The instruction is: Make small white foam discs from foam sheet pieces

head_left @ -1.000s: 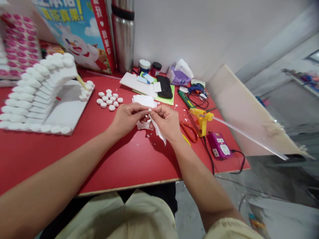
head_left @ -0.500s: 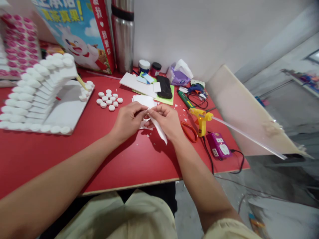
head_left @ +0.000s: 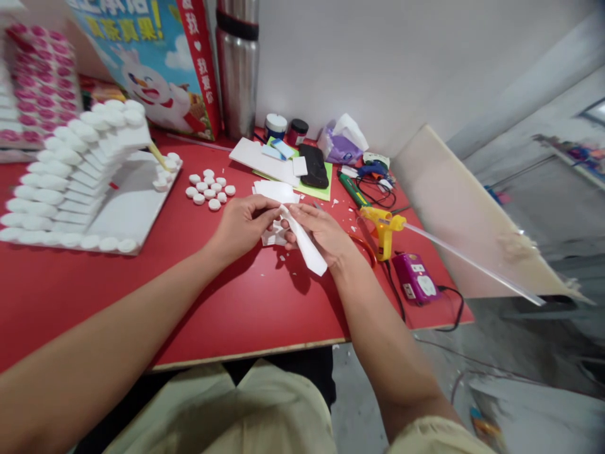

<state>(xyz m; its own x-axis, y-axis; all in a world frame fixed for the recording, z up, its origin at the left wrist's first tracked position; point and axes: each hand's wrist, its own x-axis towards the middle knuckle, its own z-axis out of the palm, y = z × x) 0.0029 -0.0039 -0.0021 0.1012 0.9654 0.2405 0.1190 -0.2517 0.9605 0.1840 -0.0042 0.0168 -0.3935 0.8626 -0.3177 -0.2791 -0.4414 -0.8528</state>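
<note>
A strip of white paper (head_left: 307, 248), narrow at the top and wider at its loose lower end, is pinched between my two hands above the red table. My left hand (head_left: 246, 226) grips its upper tip with thumb and forefinger. On the other side, my right hand (head_left: 324, 230) holds the same strip near the top, thumb over it and fingers curled behind. Beneath and beyond the hands lie white paper sheets (head_left: 276, 191), partly covered by my fingers. Small white scraps are scattered on the table below.
Round white pieces (head_left: 207, 189) lie left of my hands, beside a white stepped model (head_left: 70, 183). At right are a yellow glue gun (head_left: 384, 230), orange-handled tool (head_left: 365, 249) and purple power socket (head_left: 416, 277). Behind stand a steel flask (head_left: 237, 82) and purple tissue pack (head_left: 341, 142).
The paper strip's lower end has swung right and shows more of its flat face. My right hand has turned and shifted slightly right, now covering more of the orange-handled tool.
</note>
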